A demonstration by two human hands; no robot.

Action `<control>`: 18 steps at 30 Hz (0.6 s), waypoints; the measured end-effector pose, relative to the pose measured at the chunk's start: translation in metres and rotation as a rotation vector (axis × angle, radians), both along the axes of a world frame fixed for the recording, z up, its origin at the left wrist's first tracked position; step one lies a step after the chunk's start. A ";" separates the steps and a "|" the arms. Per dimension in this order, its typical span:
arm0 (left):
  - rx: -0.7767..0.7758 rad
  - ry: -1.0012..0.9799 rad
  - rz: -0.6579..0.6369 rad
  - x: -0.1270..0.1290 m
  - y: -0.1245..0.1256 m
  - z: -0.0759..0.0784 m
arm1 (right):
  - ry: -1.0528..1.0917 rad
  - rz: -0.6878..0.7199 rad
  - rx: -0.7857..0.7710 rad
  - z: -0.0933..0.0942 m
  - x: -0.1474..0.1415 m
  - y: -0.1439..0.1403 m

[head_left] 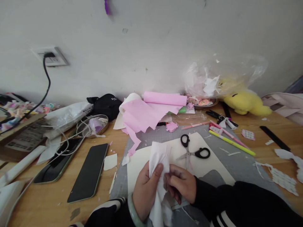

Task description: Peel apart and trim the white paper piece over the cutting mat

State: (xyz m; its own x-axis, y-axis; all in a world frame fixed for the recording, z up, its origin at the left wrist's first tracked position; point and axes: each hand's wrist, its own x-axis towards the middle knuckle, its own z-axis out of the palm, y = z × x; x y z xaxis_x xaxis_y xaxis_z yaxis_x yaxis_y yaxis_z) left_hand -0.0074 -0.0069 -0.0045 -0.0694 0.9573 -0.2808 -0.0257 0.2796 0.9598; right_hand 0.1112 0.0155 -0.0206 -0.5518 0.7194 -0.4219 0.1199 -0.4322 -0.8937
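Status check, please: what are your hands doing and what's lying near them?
Left hand and right hand both pinch the white paper. Scissors lie apart on the cream sheet. Phone lies to the left.

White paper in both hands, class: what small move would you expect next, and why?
Probably the right hand lets go and reaches forward for the scissors. Both hands pinch the white paper, the left hand gripping it firmly, and the scissors lie shut on the cream sheet just beyond.
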 end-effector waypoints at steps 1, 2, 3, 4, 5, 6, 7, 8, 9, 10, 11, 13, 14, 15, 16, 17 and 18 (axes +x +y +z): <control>0.003 0.003 0.022 0.000 0.001 0.001 | 0.008 0.009 -0.003 -0.002 0.000 0.000; 0.002 0.007 0.035 0.000 0.001 0.001 | 0.017 0.020 -0.006 -0.003 0.000 0.000; -0.003 0.011 0.035 -0.001 0.001 0.002 | 0.022 0.025 -0.010 -0.004 0.000 -0.001; -0.010 0.013 0.026 -0.001 0.001 0.002 | 0.023 0.024 -0.012 -0.005 0.000 -0.001; -0.017 0.011 0.008 -0.001 0.000 0.001 | 0.022 0.021 -0.015 -0.004 0.000 -0.001; -0.021 0.007 -0.013 -0.001 0.000 0.001 | 0.023 0.016 -0.015 -0.004 0.000 -0.001; -0.022 0.001 -0.031 -0.001 -0.001 0.000 | 0.025 0.010 -0.013 -0.003 -0.001 -0.001; -0.019 -0.007 -0.045 -0.001 -0.002 0.000 | 0.026 0.005 -0.010 -0.002 -0.001 0.000; -0.015 -0.016 -0.050 -0.001 -0.002 -0.001 | 0.024 0.003 -0.007 -0.001 -0.001 0.000; -0.013 -0.023 -0.045 -0.001 -0.002 -0.001 | 0.018 0.003 -0.002 -0.001 0.000 0.000; -0.013 -0.028 -0.027 -0.001 -0.002 0.000 | 0.008 0.010 -0.001 0.000 0.000 0.000; -0.019 -0.029 0.037 -0.001 0.000 0.002 | -0.022 0.042 -0.007 0.000 0.001 0.001; -0.024 -0.023 0.077 -0.001 0.001 0.003 | -0.036 0.065 -0.015 0.000 0.002 0.001; -0.031 -0.013 0.117 -0.001 0.002 0.005 | -0.049 0.085 -0.028 0.000 0.002 0.001; -0.042 -0.002 0.153 -0.002 0.003 0.007 | -0.059 0.102 -0.043 0.001 0.001 0.001; -0.057 0.009 0.182 -0.003 0.004 0.008 | -0.068 0.114 -0.059 0.001 0.001 0.001; -0.078 0.011 0.196 -0.004 0.004 0.009 | -0.074 0.126 -0.075 0.003 0.000 0.000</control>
State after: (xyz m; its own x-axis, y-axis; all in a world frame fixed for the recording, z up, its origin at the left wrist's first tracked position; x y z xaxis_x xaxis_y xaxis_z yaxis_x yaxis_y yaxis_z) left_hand -0.0113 -0.0026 0.0046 -0.2555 0.9007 -0.3514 -0.0761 0.3436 0.9360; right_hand 0.1116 0.0160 -0.0179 -0.6009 0.6112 -0.5151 0.2422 -0.4750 -0.8460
